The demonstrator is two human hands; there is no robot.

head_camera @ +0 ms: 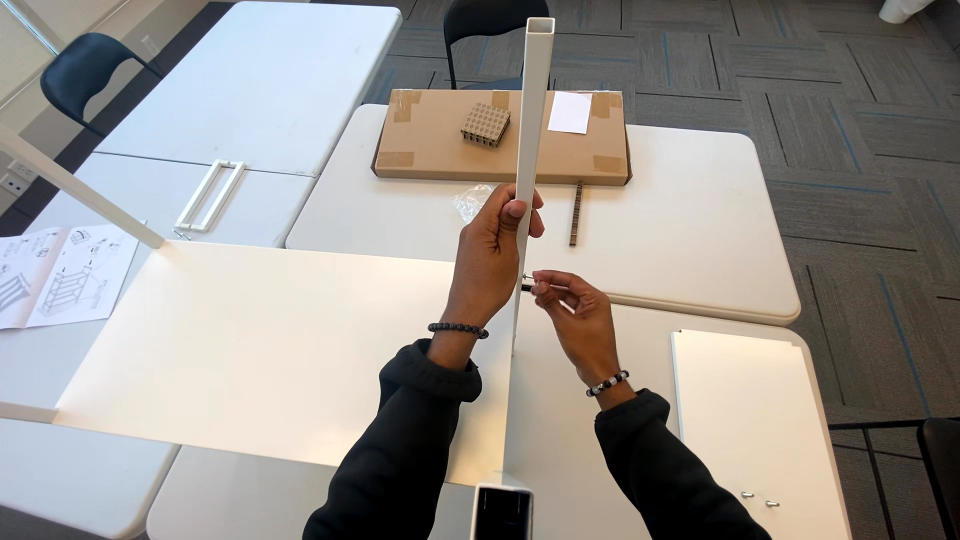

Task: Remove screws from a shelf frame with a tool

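At centre frame, post (530, 150): upright, gripped in my left hand (490, 250).
Right hand (575, 310): fingers pinching a small screw (528, 284) against the post's side.
Behind: cardboard box (440, 145); panel (270, 340) lower left.
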